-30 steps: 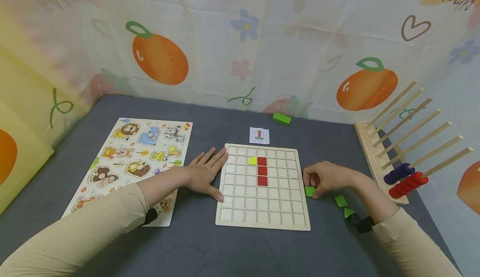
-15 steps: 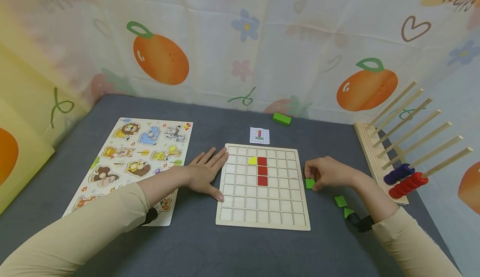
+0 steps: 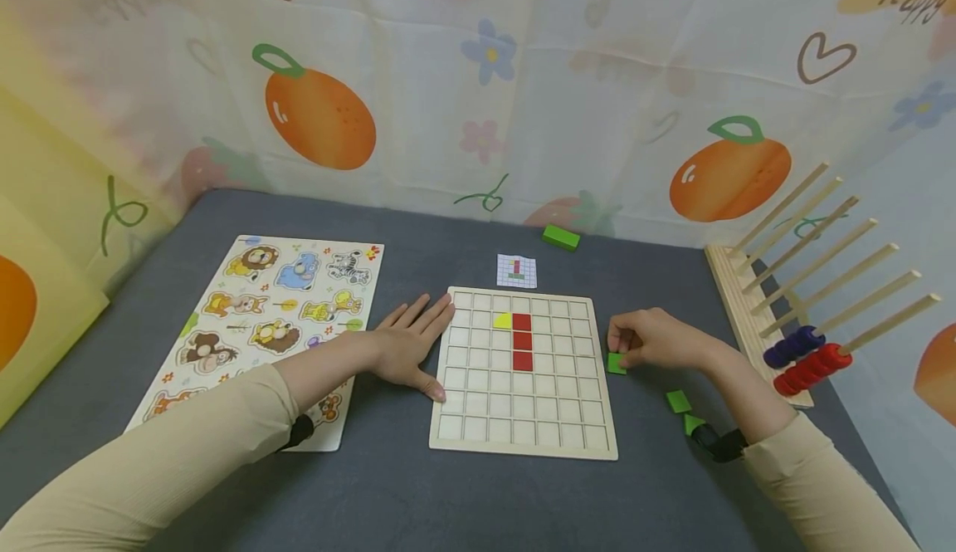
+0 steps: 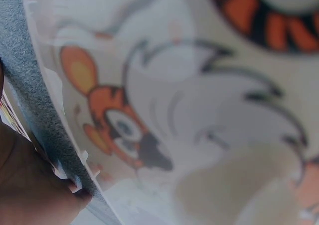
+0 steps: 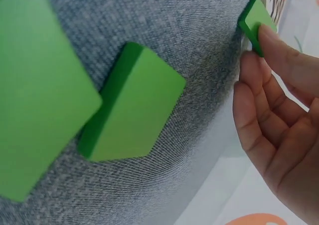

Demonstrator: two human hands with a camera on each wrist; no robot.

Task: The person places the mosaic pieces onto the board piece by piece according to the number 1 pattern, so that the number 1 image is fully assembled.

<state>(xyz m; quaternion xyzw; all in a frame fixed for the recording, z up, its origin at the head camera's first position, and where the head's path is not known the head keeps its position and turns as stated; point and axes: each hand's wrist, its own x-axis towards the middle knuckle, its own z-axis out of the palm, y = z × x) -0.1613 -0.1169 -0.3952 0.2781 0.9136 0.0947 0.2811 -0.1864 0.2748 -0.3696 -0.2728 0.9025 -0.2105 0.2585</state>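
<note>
My left hand (image 3: 409, 344) lies flat with spread fingers at the left edge of a wooden grid board (image 3: 523, 451). Three red square tiles (image 3: 523, 341) form a column on that board, with a yellow piece (image 3: 504, 320) left of the top one. Just off the board's right edge, my right hand (image 3: 657, 340) pinches a green square tile (image 3: 616, 363) between thumb and fingers. The right wrist view shows the thumb on this green tile (image 5: 255, 15). Nearer the wrist lie another green square tile (image 3: 678, 401) and a green piece (image 3: 693, 425) partly hidden by the wrist camera.
An animal picture puzzle (image 3: 379, 251) lies under my left forearm and fills the left wrist view. Behind the grid board are a small pattern card (image 3: 517, 271) and a green block (image 3: 561, 236). A wooden peg rack (image 3: 724, 278) with red beads (image 3: 812, 371) and blue beads (image 3: 795, 346) stands at right.
My right hand and the green tile have shifted slightly away from me along the board's right edge. The thumb now covers more of the tile. The left hand has stayed still.
</note>
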